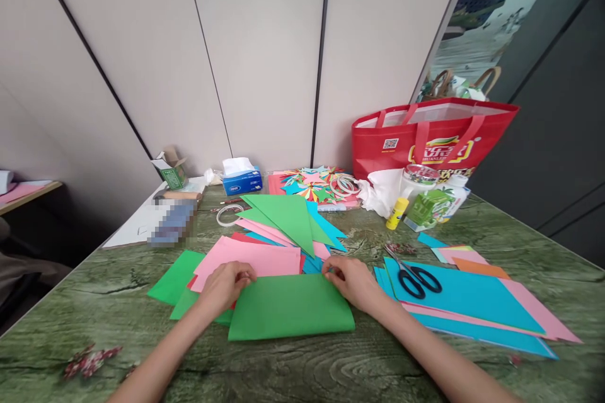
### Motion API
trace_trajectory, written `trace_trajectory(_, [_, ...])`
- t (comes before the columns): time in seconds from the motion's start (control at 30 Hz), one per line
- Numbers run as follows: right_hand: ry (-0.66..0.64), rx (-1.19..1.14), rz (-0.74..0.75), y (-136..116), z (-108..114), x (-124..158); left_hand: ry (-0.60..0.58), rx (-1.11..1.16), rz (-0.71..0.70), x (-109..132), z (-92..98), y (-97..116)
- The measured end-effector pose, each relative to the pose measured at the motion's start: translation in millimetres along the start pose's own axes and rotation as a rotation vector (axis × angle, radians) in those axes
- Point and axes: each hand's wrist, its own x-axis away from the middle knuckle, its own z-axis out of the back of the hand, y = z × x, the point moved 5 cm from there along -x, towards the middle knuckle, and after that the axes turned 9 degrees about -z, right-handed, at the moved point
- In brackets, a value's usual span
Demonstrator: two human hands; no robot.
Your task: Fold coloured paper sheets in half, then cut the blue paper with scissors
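Note:
A sheet of green paper [290,307] lies in front of me, folded over, with its rounded fold along the near edge. My left hand [229,283] pinches its far left corner, fingers curled together. At the far right corner my right hand [352,280] grips the same sheet between thumb and fingers. Beneath and behind my left hand rest pink paper [255,255] and more green sheets [179,277]. Just beyond the folded sheet, green paper triangles [283,217] overlap pink and blue pieces.
Black-handled scissors [413,277] lie on blue paper [477,296] at the right. A yellow glue stick [397,213], a green carton [429,209] and a red bag [392,145] stand behind. Farther left are a tape roll [229,215] and a blue tissue box [242,182].

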Motion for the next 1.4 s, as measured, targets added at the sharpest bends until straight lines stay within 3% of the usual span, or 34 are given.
trace_trajectory(0.27, [0.012, 0.440, 0.003, -16.4, 0.3, 7.7, -0.163, -0.485, -0.008, 2.2, 4.0, 33.8])
trace_trajectory(0.4, [0.055, 0.516, 0.095, -25.9, -1.2, 6.7, -0.235, -0.467, -0.144, -1.5, -3.2, 48.0])
trace_trajectory(0.6, [-0.136, 0.493, 0.221, -37.1, -10.2, 3.6, -0.316, -0.404, -0.299, -2.4, -11.8, 54.5])
trace_trajectory(0.87, [-0.206, 0.472, 0.268, -47.5, -3.8, 7.1, -0.446, -0.543, -0.359, -2.5, -14.6, 74.8])
trace_trajectory(1.03, [-0.284, 0.267, 0.476, -64.2, -10.3, 14.4, -0.455, -0.498, -0.408, -6.0, -23.4, 95.2])
trace_trajectory(1.27, [-0.380, 0.328, 0.407, -78.7, -15.1, 7.0, -0.499, -0.511, -0.441, -7.1, -28.1, 106.3])
trace_trajectory(1.4, [-0.453, 0.408, 0.420, -83.1, -16.1, 10.1, -0.431, -0.537, -0.498, -1.3, -33.1, 102.2])
